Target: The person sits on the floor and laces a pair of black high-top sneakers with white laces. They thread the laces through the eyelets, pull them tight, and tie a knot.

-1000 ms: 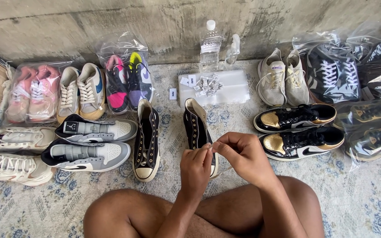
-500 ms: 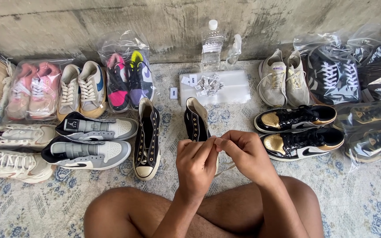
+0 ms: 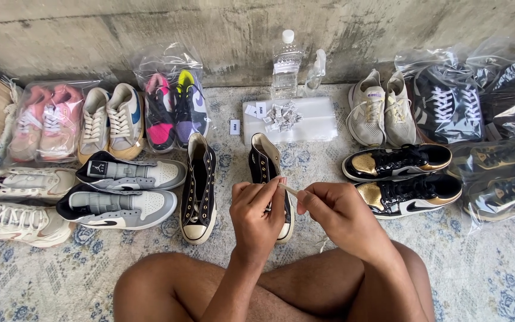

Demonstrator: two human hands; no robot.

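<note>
My left hand (image 3: 258, 216) and my right hand (image 3: 340, 214) meet above my crossed legs, both pinching the end of a pale shoelace (image 3: 289, 189) stretched between the fingertips. Right behind the hands stands a black high-top sneaker (image 3: 264, 162) with no lace, partly hidden by my left hand. Its twin, another black high-top (image 3: 199, 189), lies to the left on the rug.
Pairs of shoes ring the rug (image 3: 61, 268): grey-and-white sneakers (image 3: 123, 194) left, black-and-gold sneakers (image 3: 403, 179) right, bagged pairs (image 3: 171, 107) by the concrete wall. A water bottle (image 3: 285, 65), a small spray bottle (image 3: 315, 73) and a stack of clear bags (image 3: 305, 119) stand at the back.
Both hands have risen slightly and drawn a little apart, pulling the lace end taut between them. The shoes have not moved.
</note>
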